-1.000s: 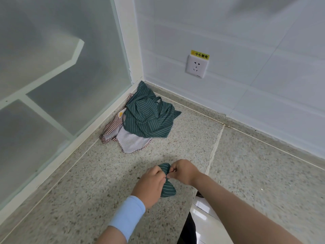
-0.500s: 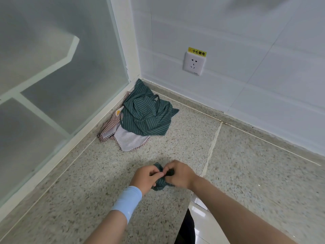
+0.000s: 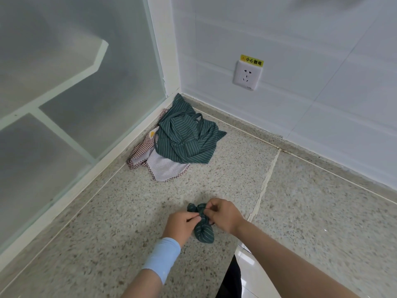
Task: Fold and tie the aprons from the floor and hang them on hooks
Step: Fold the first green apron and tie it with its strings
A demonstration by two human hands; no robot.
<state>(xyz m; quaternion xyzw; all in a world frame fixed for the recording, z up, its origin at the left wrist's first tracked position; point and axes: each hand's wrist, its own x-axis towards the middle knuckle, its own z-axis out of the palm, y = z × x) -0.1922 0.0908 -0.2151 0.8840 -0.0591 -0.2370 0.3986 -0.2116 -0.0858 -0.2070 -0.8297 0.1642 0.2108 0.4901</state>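
A small rolled bundle of green striped apron [image 3: 203, 231] sits between my hands, low over the speckled floor. My left hand [image 3: 181, 225], with a light blue wristband, pinches the bundle's left side. My right hand [image 3: 223, 214] pinches the cloth near the top of the bundle, fingers curled. Further off in the corner lies a loose green striped apron [image 3: 184, 138], heaped on a red-and-white checked apron [image 3: 163, 171]. No hooks are in view.
A frosted glass partition [image 3: 64, 93] with a white frame runs along the left. A white tiled wall [image 3: 311, 50] at the back carries a power socket [image 3: 248, 75] with a yellow label. A floor seam [image 3: 264, 186] runs beside my right hand.
The bundle has lengthened again and now shows a knot-like top. My hands have shifted slightly around it, still gripping. The camera view has tilted a little.
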